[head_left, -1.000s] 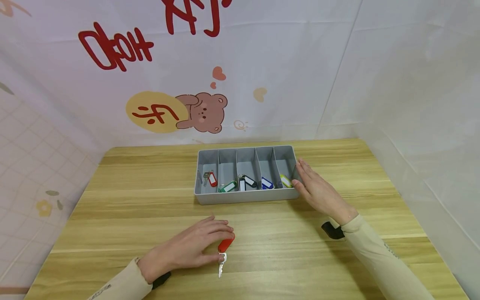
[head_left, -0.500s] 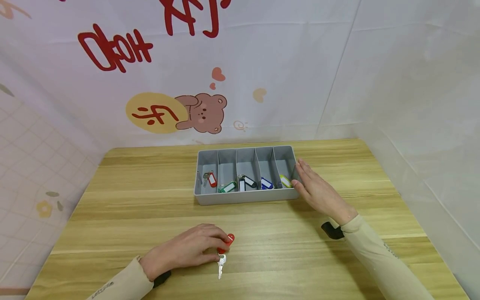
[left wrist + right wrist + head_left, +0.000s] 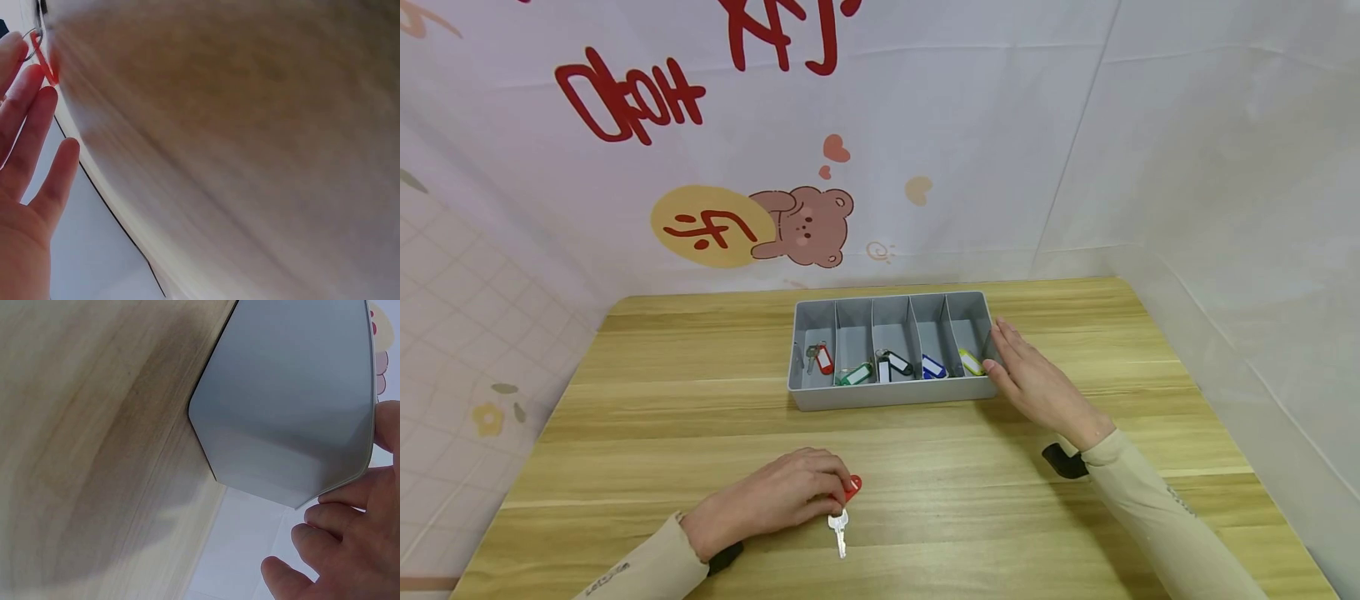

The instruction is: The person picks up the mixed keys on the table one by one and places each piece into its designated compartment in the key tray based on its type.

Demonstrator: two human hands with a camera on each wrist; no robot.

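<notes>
My left hand (image 3: pixel 778 496) is low over the front of the table, its thumb and fingertips pinching a red key tag (image 3: pixel 853 485) that they partly cover. A silver key (image 3: pixel 839 533) hangs off the tag toward me. In the left wrist view the tag's metal ring (image 3: pixel 32 47) shows by the fingertips. My right hand (image 3: pixel 1045 387) rests against the right end of a grey divided tray (image 3: pixel 895 393). Its fingers lie nearly straight along the end wall, with the thumb over the rim near the front corner.
Inside the tray, left to right, lie a red tag (image 3: pixel 824 359) with a key, a green tag (image 3: pixel 856 374), black tags (image 3: pixel 898 362), blue tags (image 3: pixel 934 367) and a yellow tag (image 3: pixel 972 362). Printed white cloth (image 3: pixel 970 125) walls the table in.
My left fingers have drawn in from lying over the red tag to pinching it. Tag and key have slid slightly left. The right hand and the tray have kept their places.
</notes>
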